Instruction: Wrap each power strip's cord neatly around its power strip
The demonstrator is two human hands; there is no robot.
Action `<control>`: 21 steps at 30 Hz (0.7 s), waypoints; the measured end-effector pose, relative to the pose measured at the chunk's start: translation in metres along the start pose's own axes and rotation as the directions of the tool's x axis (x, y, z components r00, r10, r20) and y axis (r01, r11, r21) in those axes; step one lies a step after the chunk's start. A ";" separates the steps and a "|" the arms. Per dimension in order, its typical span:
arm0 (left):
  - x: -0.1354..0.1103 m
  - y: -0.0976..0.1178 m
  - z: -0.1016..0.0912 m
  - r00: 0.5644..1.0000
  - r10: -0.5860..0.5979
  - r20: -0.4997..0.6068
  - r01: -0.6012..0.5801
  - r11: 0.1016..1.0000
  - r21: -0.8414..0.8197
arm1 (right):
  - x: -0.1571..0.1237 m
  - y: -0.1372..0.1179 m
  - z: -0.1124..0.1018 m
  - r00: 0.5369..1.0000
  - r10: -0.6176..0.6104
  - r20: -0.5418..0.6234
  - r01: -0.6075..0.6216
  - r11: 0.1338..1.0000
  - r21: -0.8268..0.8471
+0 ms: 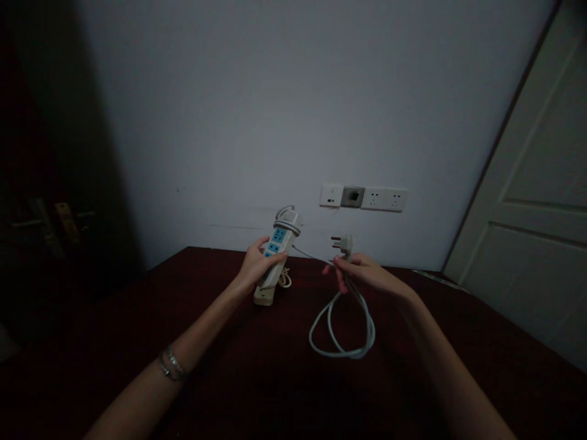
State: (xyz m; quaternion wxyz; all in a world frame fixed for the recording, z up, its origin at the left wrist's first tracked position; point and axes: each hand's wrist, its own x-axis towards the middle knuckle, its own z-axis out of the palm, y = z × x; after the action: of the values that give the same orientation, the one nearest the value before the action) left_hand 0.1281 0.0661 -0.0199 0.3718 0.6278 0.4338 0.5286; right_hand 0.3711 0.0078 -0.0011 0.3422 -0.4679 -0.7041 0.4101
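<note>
Mid-frame, the left hand (257, 264) grips the power strip (277, 238), tilted toward upper right; rightward, the right hand (360, 267) grasps the cord (371, 333) below the plug (345, 244).

Dim, underexposed, low contrast. Wall (257, 91) brightest around 12, no glare. 9 o'clock sinks into shadow, blurred edge; metal fittings (68, 222) barely read. Tabletop (275, 391) near black at 6. Wide-angle slant on panelled door (527, 214) at 3. Power strip (279, 236) legible, slightly soft.

Dim light, pale wall (247, 110), dark red tabletop (257, 379), white door (541, 201) (panelled)
</note>
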 end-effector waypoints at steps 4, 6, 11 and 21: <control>0.008 -0.021 0.001 0.993 0.097 0.073 -0.116 0.935 0.336 | -0.007 -0.011 0.012 0.997 0.006 0.073 0.009 0.980 -0.201; 0.008 -0.029 0.001 0.980 0.119 0.160 -0.179 0.879 0.442 | -0.008 -0.014 0.017 0.998 -0.044 0.041 0.054 0.959 -0.278; 0.001 -0.029 0.003 0.929 0.122 0.349 -0.320 0.737 0.595 | -0.009 -0.018 0.015 0.980 -0.196 -0.025 0.165 0.881 -0.443; -0.036 0.001 0.011 0.890 0.117 0.442 -0.451 0.382 0.807 | -0.021 -0.042 0.039 0.958 -0.251 0.138 0.281 0.732 -0.621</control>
State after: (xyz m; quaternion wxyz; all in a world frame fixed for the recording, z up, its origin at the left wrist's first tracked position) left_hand 0.1371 0.0320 -0.0336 -0.0513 0.8677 0.4651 0.1679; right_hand 0.3283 -0.0318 0.0173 0.2034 -0.4407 -0.8678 0.1059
